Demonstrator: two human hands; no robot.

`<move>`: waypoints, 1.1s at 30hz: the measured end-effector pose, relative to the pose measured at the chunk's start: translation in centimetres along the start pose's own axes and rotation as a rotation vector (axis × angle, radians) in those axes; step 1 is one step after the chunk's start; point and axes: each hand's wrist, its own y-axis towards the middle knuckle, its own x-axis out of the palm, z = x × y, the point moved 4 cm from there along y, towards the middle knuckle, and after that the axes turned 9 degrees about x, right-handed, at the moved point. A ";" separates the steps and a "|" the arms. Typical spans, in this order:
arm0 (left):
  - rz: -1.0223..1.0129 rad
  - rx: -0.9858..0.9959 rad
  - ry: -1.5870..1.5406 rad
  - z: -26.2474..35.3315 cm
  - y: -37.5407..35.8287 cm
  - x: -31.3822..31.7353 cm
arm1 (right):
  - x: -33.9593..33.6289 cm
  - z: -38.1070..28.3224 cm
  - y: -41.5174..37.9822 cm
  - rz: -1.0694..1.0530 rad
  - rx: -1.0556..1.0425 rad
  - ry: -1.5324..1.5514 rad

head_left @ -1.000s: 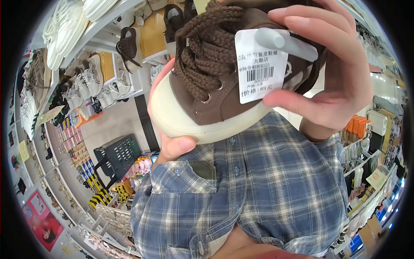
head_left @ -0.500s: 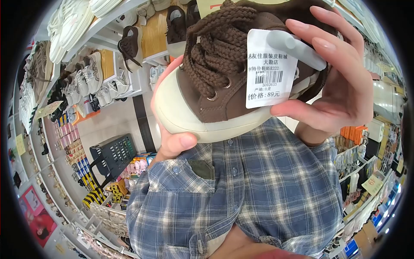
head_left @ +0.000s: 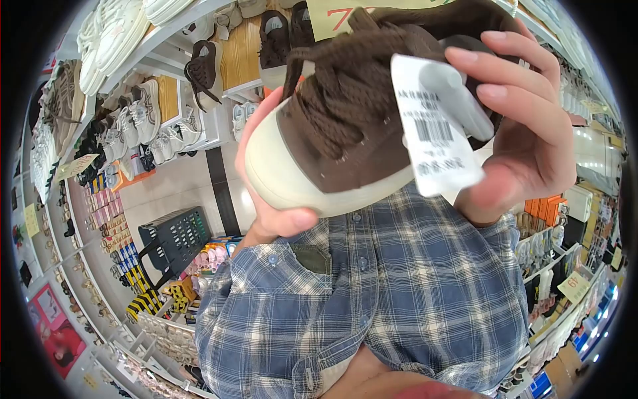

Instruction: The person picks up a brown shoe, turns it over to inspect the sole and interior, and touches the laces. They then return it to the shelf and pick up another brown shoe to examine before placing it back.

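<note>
A brown lace-up sneaker (head_left: 359, 169) with a cream toe and sole is held up in front of my chest. My left hand (head_left: 276, 203) is closed round its toe end, thumb on the cream edge and the other fingers mostly hidden behind. At the heel end, my right hand (head_left: 531, 126) curls round with its fingertips by the collar and the grey security tag (head_left: 468, 110). Its thumb is blurred, low beside the price tag (head_left: 438, 149). That white tag hangs tilted, its print smeared. Thick braided brown laces (head_left: 332, 113) cover the tongue.
Brown sneakers (head_left: 203, 70) and white shoes (head_left: 113, 40) stand on shelves at the upper left. A yellow price sign (head_left: 325, 23) shows behind the shoe. Below left is a dark shopping basket (head_left: 174, 243). Several orange boxes (head_left: 545, 207) are at the right.
The shoe has tilted and shifted slightly right. My right thumb has moved right, away from the sole edge. The price tag has swung to a slant, and its print is now blurred.
</note>
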 end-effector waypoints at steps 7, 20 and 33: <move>-0.153 0.696 0.311 -1.2 0.0 -1.1 | -0.4 0.2 -0.4 0.000 0.258 0.263; -0.311 0.873 0.783 -0.4 0.3 0.1 | 1.0 0.2 -1.1 0.203 0.339 0.574; -0.341 -0.348 -0.217 -1.5 -2.3 -0.2 | 3.4 0.1 -2.7 0.447 0.264 0.740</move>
